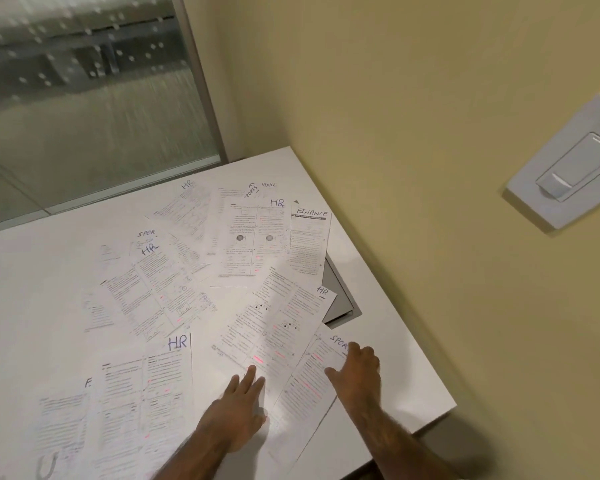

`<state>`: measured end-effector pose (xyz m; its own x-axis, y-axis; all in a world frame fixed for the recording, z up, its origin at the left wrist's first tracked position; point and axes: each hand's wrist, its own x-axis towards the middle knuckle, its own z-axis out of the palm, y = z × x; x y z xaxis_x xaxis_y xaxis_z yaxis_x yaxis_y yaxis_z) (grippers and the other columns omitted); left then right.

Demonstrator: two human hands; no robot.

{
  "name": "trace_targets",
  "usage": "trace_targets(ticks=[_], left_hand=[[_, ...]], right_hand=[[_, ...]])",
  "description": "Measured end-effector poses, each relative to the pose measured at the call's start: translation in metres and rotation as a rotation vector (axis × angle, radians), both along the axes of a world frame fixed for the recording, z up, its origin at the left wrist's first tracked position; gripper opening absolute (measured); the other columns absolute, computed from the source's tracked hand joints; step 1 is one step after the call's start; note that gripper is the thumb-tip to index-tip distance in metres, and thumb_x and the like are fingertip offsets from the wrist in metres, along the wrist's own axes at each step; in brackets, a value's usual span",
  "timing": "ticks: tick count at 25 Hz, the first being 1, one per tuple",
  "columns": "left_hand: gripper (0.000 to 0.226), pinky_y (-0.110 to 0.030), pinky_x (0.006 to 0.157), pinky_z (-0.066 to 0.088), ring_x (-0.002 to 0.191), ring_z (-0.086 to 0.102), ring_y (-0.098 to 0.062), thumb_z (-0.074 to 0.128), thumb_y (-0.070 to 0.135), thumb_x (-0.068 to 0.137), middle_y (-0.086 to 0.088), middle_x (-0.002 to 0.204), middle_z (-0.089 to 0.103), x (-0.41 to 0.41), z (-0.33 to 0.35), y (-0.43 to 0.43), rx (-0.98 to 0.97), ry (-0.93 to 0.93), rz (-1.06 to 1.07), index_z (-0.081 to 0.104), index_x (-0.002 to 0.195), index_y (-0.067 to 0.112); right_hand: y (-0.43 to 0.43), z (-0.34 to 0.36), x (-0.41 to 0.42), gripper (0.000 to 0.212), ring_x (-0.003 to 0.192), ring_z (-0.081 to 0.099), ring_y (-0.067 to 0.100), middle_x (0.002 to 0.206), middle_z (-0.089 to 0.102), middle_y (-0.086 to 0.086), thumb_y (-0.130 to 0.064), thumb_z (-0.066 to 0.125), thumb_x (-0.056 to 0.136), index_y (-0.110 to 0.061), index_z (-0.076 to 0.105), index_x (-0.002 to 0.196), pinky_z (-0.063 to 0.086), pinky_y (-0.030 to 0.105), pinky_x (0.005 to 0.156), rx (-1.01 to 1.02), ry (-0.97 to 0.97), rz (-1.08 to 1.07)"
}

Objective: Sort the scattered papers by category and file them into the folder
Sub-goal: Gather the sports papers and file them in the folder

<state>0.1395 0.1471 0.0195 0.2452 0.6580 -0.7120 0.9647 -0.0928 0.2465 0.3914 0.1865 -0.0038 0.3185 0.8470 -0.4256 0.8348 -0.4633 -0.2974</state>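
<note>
Grip unclenched: left hand (239, 407) flat on HR sheet (278, 323), right hand (356, 374) pressing SPORTS sheet (307, 388).

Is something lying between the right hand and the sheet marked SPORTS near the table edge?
Nothing visible does. The right hand rests directly on the white printed sheet marked SPORTS, fingers straight; no other paper lies over it there.
</note>
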Motion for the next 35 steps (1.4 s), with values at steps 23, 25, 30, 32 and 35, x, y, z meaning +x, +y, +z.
trace_targets(ticks=[23, 25, 30, 32, 35], left_hand=[[0.058, -0.047, 0.106, 0.044, 0.15, 0.021, -0.029, 0.041, 0.041, 0.102, 0.0, 0.17, -0.001, 0.012, 0.019, 0.004, 0.079, 0.023, -0.012, 0.025, 0.154, 0.019], [0.061, -0.049, 0.107, 0.043, 0.148, 0.023, -0.029, 0.045, 0.045, 0.1, -0.001, 0.17, 0.003, 0.01, 0.021, 0.004, 0.072, 0.003, 0.028, 0.025, 0.152, 0.02], [0.089, -0.038, 0.125, 0.018, 0.155, 0.016, -0.016, 0.045, 0.072, 0.091, 0.007, 0.169, 0.012, 0.012, 0.039, 0.003, 0.192, -0.295, 0.408, 0.009, 0.161, 0.029], [0.082, -0.031, 0.118, 0.03, 0.143, 0.036, -0.004, 0.06, 0.065, 0.088, 0.015, 0.159, 0.029, 0.014, 0.07, 0.01, 0.044, -0.682, 0.789, 0.023, 0.156, 0.038], [0.049, -0.022, 0.089, 0.052, 0.107, 0.067, 0.0, 0.072, 0.051, 0.086, 0.009, 0.129, 0.068, -0.003, 0.108, 0.012, -0.083, -0.982, 1.07, 0.057, 0.132, 0.038]], right_hand=[[0.017, 0.127, 0.067, 0.018, 0.079, 0.066, 0.037, 0.088, 0.07, 0.018, -0.015, 0.054, 0.1, -0.005, 0.06, 0.087, 0.041, 0.033, 0.065, 0.467, 0.033, -0.263], [0.023, 0.159, 0.078, 0.019, 0.072, 0.062, 0.037, 0.082, 0.067, 0.013, -0.018, 0.05, 0.103, -0.008, 0.06, 0.091, 0.044, 0.036, 0.062, 0.53, 0.011, -0.23], [0.032, 0.228, 0.078, 0.018, 0.06, 0.059, 0.026, 0.07, 0.066, 0.005, -0.017, 0.057, 0.1, -0.015, 0.064, 0.084, 0.045, 0.033, 0.051, 0.597, 0.323, -0.181], [0.037, 0.238, 0.066, 0.017, 0.058, 0.062, 0.024, 0.069, 0.069, 0.007, -0.018, 0.062, 0.098, -0.016, 0.068, 0.083, 0.049, 0.03, 0.052, 0.571, 0.497, -0.193], [0.047, 0.239, 0.032, 0.02, 0.052, 0.056, 0.017, 0.065, 0.067, 0.012, -0.018, 0.066, 0.097, -0.008, 0.065, 0.079, 0.044, 0.018, 0.046, 0.512, 0.682, -0.146]])
